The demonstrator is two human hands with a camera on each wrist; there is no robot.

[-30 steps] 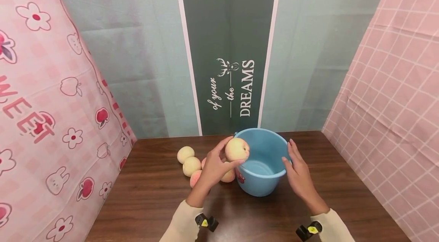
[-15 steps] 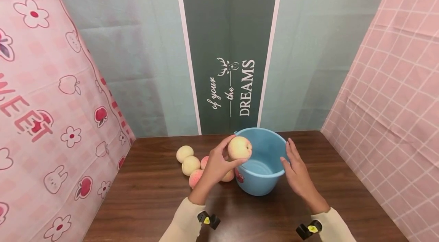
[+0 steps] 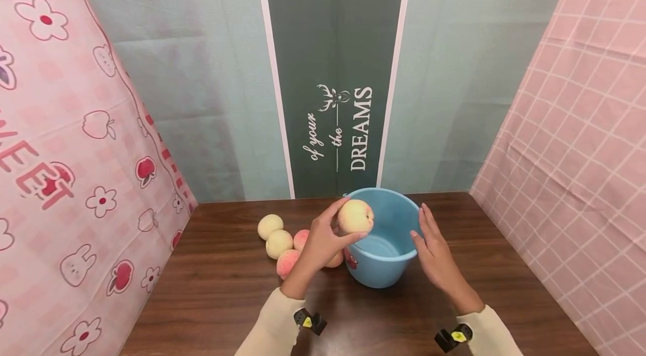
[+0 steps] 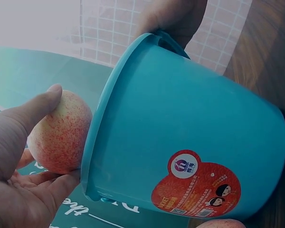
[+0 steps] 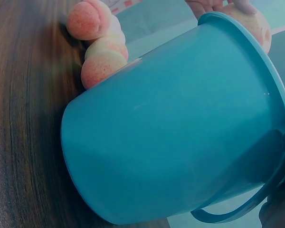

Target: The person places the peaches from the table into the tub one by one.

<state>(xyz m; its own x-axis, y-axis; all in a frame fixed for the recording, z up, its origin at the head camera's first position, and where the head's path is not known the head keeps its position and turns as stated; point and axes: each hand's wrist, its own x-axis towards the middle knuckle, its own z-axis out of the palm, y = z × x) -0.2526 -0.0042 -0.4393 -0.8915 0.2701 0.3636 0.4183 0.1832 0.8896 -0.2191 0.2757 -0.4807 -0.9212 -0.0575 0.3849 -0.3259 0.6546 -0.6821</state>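
My left hand [image 3: 325,239] grips a pale yellow peach [image 3: 355,216] with a red-speckled side, thumb on one side and fingers on the other. The peach is right at the left rim of a blue plastic bucket [image 3: 379,274]. In the left wrist view the peach [image 4: 66,135] overlaps the rim, and the bucket [image 4: 180,118] bears a red label. My right hand [image 3: 436,249] rests at the bucket's right rim, fingers straight and thumb spread; the bucket's handle [image 5: 237,211] hangs beside it. The visible part of the bucket's inside shows only blue plastic.
Several more peaches [image 3: 279,244] lie on the dark wooden table [image 3: 212,289] to the bucket's left, some partly hidden behind my left hand. A green and grey cloth [image 3: 242,92] hangs behind the table, with pink patterned cloths [image 3: 570,137] at both sides.
My left hand has moved slightly right with the peach, which now reaches a little further over the bucket's rim. The right hand has stayed at the bucket.
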